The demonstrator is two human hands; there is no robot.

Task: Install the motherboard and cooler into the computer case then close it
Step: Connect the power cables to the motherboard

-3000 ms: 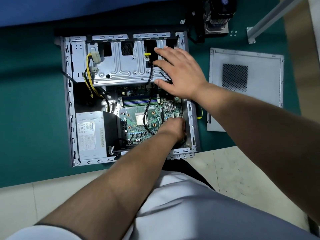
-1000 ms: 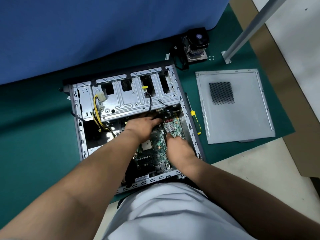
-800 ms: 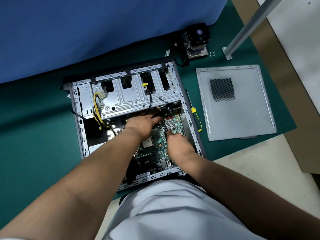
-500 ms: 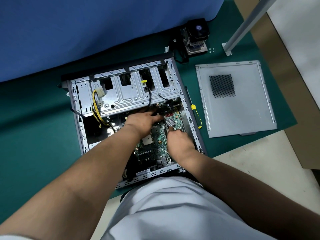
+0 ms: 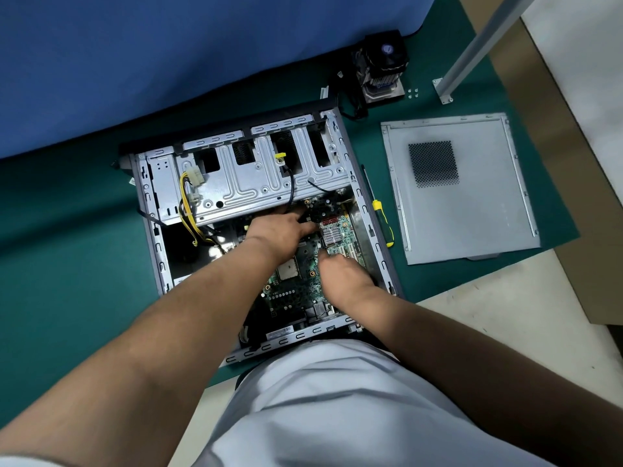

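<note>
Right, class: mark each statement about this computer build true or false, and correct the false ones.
1. The motherboard lies inside the open case. True.
2. The cooler is mounted on the motherboard. False: it sits on the green mat, beyond the case.
3. The side panel lies flat to the right of the case. True.
4. The screwdriver is in the right hand. False: it lies between case and panel.
5. Both the left hand and the right are inside the case. True.

Both hands moved onto motherboard (image 5: 296, 284)
</note>
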